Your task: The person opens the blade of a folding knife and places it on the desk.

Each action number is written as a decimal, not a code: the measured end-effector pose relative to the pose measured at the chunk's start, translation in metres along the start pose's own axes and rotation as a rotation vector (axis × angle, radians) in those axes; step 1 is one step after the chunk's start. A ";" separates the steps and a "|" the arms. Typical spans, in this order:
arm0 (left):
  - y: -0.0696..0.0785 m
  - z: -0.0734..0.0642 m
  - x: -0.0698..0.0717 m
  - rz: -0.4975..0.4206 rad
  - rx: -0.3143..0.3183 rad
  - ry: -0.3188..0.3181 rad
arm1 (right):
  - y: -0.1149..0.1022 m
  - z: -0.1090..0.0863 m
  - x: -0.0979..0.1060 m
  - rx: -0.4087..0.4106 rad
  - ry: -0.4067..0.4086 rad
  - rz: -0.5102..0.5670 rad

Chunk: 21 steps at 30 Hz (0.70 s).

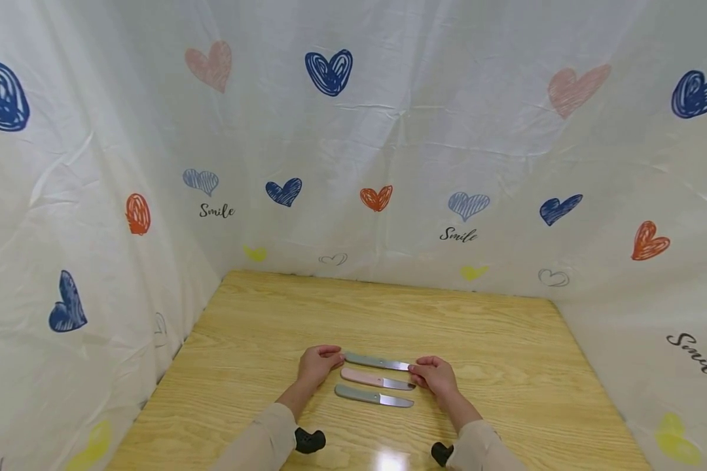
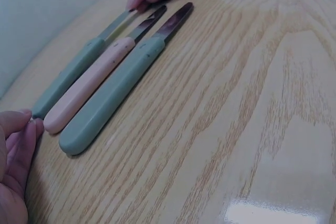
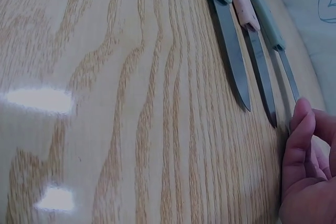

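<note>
Three small knives lie side by side on the wooden table, blades toward the right. In the head view the farthest is a green-handled knife (image 1: 365, 360), the middle one a pink-handled knife (image 1: 361, 377), the nearest another green-handled knife (image 1: 358, 394). My left hand (image 1: 318, 366) pinches the handle end of the farthest knife between thumb and fingers. At its other end, my right hand (image 1: 436, 375) pinches the blade tip, which the fingertips (image 3: 302, 109) hide. In the left wrist view, the pink handle (image 2: 89, 85) lies close between the two green ones.
The wood-grain table (image 1: 477, 340) is bounded at the back and sides by a white cloth (image 1: 389, 144) printed with hearts and "Smile". Dark wrist-worn pieces show at both sleeves (image 1: 265, 432). Light glares off the tabletop near the front edge.
</note>
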<state>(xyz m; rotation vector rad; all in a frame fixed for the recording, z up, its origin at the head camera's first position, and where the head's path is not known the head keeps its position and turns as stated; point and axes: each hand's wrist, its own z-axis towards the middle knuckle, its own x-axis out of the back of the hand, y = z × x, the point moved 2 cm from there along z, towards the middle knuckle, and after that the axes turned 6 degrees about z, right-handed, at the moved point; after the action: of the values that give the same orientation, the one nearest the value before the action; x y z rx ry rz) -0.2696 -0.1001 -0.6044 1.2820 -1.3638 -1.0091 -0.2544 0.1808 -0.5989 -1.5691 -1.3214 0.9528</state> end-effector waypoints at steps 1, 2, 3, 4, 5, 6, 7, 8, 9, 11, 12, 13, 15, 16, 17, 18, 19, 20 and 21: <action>0.000 0.000 0.000 0.009 -0.004 0.002 | 0.000 0.000 0.000 -0.001 0.000 -0.013; 0.000 0.000 0.000 0.028 -0.004 0.009 | 0.000 0.000 0.000 0.000 0.000 -0.026; 0.000 0.001 0.000 0.052 -0.006 0.015 | 0.000 0.000 0.000 -0.001 0.002 -0.036; 0.000 0.001 0.001 0.084 -0.007 0.024 | 0.000 0.000 0.001 -0.002 0.004 -0.043; -0.001 0.002 0.001 0.121 -0.011 0.033 | 0.000 0.000 0.001 -0.002 0.007 -0.045; -0.001 0.002 0.001 0.160 -0.011 0.043 | 0.000 0.000 0.001 -0.002 0.010 -0.048; -0.001 0.002 0.002 0.193 -0.015 0.050 | 0.000 0.000 0.001 -0.002 0.013 -0.049; -0.001 0.002 0.002 0.213 -0.015 0.055 | 0.000 0.000 0.001 -0.002 0.016 -0.045; -0.001 0.002 0.002 0.225 -0.019 0.057 | 0.000 0.000 0.001 -0.001 0.017 -0.039; 0.000 0.001 0.002 0.222 -0.021 0.052 | 0.000 0.000 0.000 0.003 0.016 -0.028; 0.001 0.000 0.003 0.209 -0.019 0.048 | 0.000 0.000 0.000 0.005 0.013 -0.024; 0.001 0.000 0.003 0.187 -0.020 0.040 | 0.000 0.000 0.000 0.008 0.010 -0.017; 0.001 -0.001 0.003 0.142 -0.021 0.026 | 0.001 0.000 0.000 0.015 0.001 -0.006; 0.001 -0.001 0.003 0.121 -0.018 0.022 | 0.001 0.000 -0.001 0.019 -0.004 -0.001; 0.001 -0.001 0.003 0.101 -0.017 0.021 | 0.001 0.000 -0.001 0.022 -0.008 0.005; 0.000 -0.001 0.004 0.086 -0.015 0.017 | 0.002 0.000 0.000 0.026 -0.011 0.011; 0.000 -0.001 0.004 0.066 -0.015 0.014 | 0.002 0.000 0.000 0.029 -0.014 0.018; -0.001 -0.001 0.004 0.048 -0.016 0.013 | 0.002 0.000 0.000 0.032 -0.017 0.025; -0.001 -0.001 0.004 0.036 -0.023 0.011 | 0.002 0.000 0.000 0.037 -0.019 0.030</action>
<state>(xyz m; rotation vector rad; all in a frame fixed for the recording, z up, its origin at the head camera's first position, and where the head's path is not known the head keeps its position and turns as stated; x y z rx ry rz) -0.2682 -0.1046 -0.6045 1.2403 -1.3589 -0.9884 -0.2533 0.1807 -0.6007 -1.5599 -1.2895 1.0073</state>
